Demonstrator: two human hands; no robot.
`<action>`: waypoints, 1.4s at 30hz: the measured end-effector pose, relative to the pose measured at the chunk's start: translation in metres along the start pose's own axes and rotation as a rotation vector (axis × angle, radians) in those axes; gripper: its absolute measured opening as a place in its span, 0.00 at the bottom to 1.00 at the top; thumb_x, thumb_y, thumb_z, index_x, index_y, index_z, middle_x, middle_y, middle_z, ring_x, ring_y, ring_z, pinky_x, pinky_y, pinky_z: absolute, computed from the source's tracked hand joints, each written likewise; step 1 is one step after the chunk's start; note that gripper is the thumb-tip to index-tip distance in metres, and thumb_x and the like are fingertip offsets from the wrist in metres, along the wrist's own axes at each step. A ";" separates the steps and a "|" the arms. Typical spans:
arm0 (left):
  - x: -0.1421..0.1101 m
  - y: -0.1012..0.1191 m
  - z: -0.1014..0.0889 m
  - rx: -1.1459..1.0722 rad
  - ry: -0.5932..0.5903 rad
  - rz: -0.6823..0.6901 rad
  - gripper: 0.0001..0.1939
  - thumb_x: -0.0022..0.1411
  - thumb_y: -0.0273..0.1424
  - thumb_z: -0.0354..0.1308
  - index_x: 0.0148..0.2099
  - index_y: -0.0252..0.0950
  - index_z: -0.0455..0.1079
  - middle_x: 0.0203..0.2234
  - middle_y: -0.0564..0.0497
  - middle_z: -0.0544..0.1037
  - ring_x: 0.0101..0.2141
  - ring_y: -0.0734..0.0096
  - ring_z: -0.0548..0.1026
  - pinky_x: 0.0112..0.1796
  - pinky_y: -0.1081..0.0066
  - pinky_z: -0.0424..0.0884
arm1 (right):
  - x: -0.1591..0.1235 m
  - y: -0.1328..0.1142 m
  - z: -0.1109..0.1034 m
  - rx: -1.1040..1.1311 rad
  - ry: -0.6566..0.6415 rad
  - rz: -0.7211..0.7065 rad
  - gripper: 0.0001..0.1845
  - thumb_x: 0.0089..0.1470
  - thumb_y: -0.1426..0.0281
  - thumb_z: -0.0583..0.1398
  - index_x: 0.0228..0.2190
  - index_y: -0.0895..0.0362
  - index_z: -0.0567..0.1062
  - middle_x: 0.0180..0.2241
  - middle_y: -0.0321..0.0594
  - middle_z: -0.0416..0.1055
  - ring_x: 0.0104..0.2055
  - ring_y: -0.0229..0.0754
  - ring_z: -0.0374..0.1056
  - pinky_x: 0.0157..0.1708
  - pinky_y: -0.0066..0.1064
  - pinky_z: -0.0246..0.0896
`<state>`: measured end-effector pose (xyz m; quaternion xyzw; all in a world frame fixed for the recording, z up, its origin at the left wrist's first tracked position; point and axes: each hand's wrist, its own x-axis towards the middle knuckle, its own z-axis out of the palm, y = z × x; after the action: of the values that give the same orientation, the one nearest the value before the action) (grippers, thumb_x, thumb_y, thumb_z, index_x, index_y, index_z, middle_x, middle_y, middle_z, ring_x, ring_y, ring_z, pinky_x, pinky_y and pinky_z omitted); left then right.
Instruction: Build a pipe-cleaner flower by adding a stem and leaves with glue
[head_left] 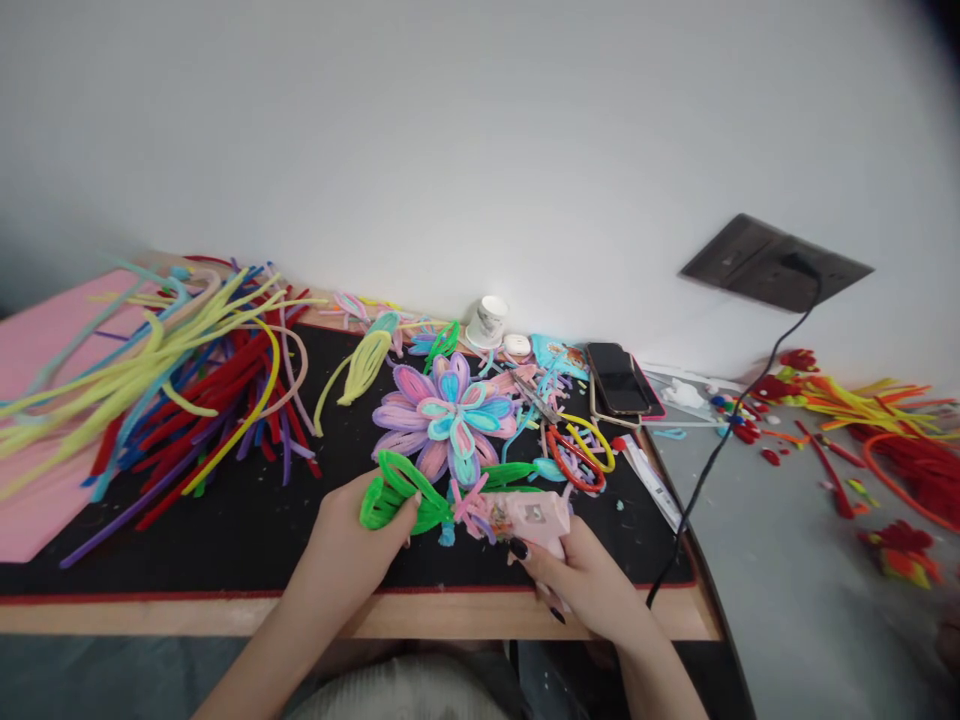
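My left hand point(354, 545) is closed on a bunch of bright green pipe-cleaner leaves point(411, 484), looped at their ends. A pale pink glue gun point(541, 514) is in the grip of my right hand point(589, 578), its nozzle end pointing left toward the leaves. Cut pink and purple pipe-cleaner pieces point(472, 508) sit around that nozzle end, so I cannot tell whether it touches the green. Just beyond both hands lies a large pipe-cleaner flower point(450, 415) with purple, pink and blue petals.
Loose pipe cleaners point(217, 390) are heaped at the left over pink sheets point(45, 520). Scissors point(574, 455), a paper cup point(487, 322) and a phone point(619, 378) stand or lie farther back. A black cable point(712, 450) hangs from the wall socket across the table's right edge.
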<state>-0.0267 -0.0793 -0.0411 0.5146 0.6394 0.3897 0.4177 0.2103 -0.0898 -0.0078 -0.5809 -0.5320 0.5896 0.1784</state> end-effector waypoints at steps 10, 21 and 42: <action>0.002 -0.001 0.001 0.027 -0.005 -0.003 0.10 0.55 0.36 0.58 0.25 0.39 0.66 0.16 0.56 0.71 0.20 0.69 0.70 0.22 0.73 0.64 | 0.002 0.005 0.000 -0.071 0.024 -0.020 0.12 0.53 0.64 0.56 0.23 0.55 0.61 0.13 0.25 0.54 0.14 0.29 0.50 0.16 0.22 0.51; 0.004 0.004 0.000 0.022 -0.013 0.007 0.10 0.55 0.36 0.57 0.25 0.38 0.65 0.15 0.57 0.71 0.19 0.71 0.69 0.22 0.74 0.63 | 0.002 0.011 -0.003 0.083 0.018 -0.033 0.15 0.51 0.57 0.57 0.28 0.57 0.65 0.14 0.25 0.53 0.14 0.30 0.49 0.15 0.23 0.49; 0.003 0.002 0.001 0.020 -0.017 0.002 0.10 0.55 0.36 0.57 0.24 0.38 0.65 0.14 0.57 0.72 0.19 0.70 0.70 0.22 0.73 0.64 | 0.002 0.014 -0.002 0.073 0.006 -0.047 0.10 0.52 0.62 0.57 0.29 0.56 0.64 0.13 0.23 0.54 0.13 0.29 0.49 0.15 0.22 0.51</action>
<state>-0.0259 -0.0764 -0.0400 0.5224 0.6394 0.3794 0.4175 0.2169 -0.0926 -0.0202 -0.5631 -0.5231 0.6025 0.2150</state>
